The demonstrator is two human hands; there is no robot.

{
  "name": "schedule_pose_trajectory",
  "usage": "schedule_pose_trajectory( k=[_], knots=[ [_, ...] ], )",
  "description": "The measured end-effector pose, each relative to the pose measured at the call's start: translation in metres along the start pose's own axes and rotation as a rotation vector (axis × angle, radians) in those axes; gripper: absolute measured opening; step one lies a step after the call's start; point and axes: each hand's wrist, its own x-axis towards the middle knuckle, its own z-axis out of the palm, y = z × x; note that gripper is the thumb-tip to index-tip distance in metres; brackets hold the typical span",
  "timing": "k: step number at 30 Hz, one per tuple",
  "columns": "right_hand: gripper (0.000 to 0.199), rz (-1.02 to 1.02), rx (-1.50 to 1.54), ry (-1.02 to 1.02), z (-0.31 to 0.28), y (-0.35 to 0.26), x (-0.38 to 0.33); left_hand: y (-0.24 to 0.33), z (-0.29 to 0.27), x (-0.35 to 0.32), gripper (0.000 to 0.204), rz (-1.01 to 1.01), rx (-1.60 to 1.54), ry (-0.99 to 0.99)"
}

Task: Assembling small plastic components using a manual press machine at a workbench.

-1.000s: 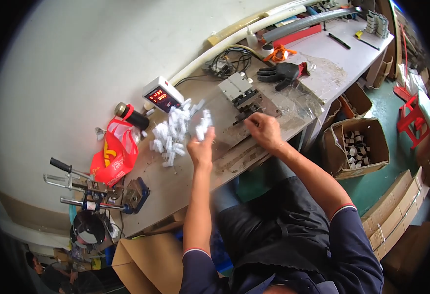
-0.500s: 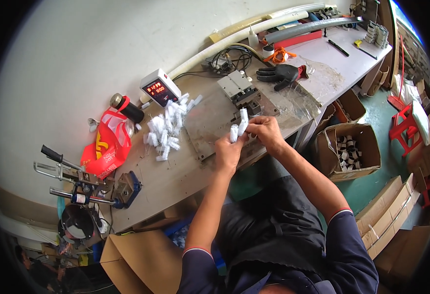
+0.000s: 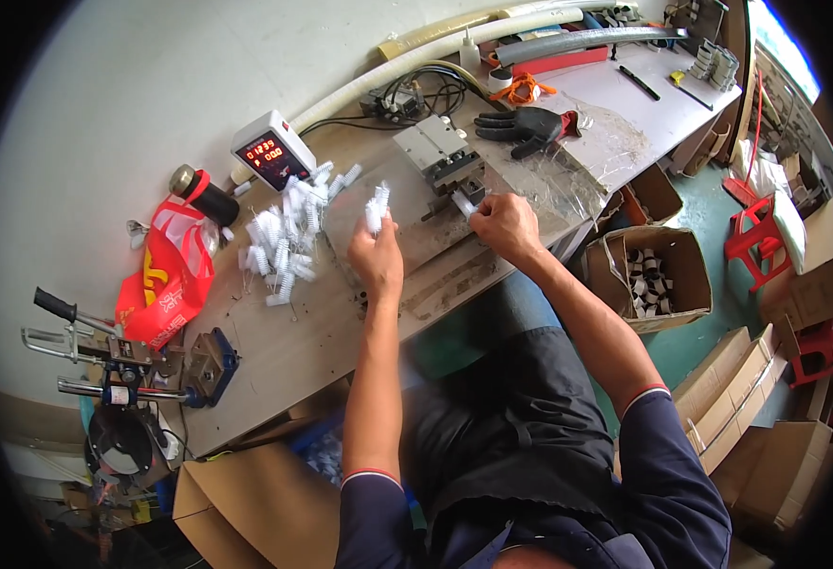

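Seemingly midway: right hand (image 3: pixel 508 229) pinches a white piece (image 3: pixel 464 202) at the machine (image 3: pixel 434 149), left hand (image 3: pixel 377 258) pinches brushes (image 3: pixel 376 209); pile (image 3: pixel 280 232) left near worktop's (image 3: pixel 269 375) rear edge.

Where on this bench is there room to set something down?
Mostly bare bench lies between the white pile and the blue-edged fixture; a smaller patch separates the black pen and yellow-handled tool. Crowded: flask beside red bag; right hand at grey device.

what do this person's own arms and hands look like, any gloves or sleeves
The left hand and right hand are ungloved, with no watch visible on either wrist. The forearms are uncovered below short, dark navy sleeves with red-and-white edging.
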Motion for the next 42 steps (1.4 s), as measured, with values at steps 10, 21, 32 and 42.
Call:
schedule_pose_trajectory(
  k=[10, 21, 32, 42],
  knots=[
    [0.019, 0.009, -0.075, 0.036, 0.011, -0.014, 0.001, 0.003, -0.006, -0.003, 0.022, 0.017, -0.001, -0.011],
    [0.022, 0.039, -0.075, 0.072, 0.015, -0.020, 0.003, -0.004, -0.006, -0.004, 0.017, 0.101, -0.029, 0.055],
    [0.023, 0.004, -0.015, 0.164, 0.019, -0.011, 0.003, -0.005, 0.008, -0.009, 0.026, 0.436, 0.342, 0.105],
    [0.024, -0.055, 0.033, 0.268, 0.027, -0.003, -0.003, 0.010, 0.028, -0.014, 0.024, 0.519, 0.399, -0.227]
  ],
)
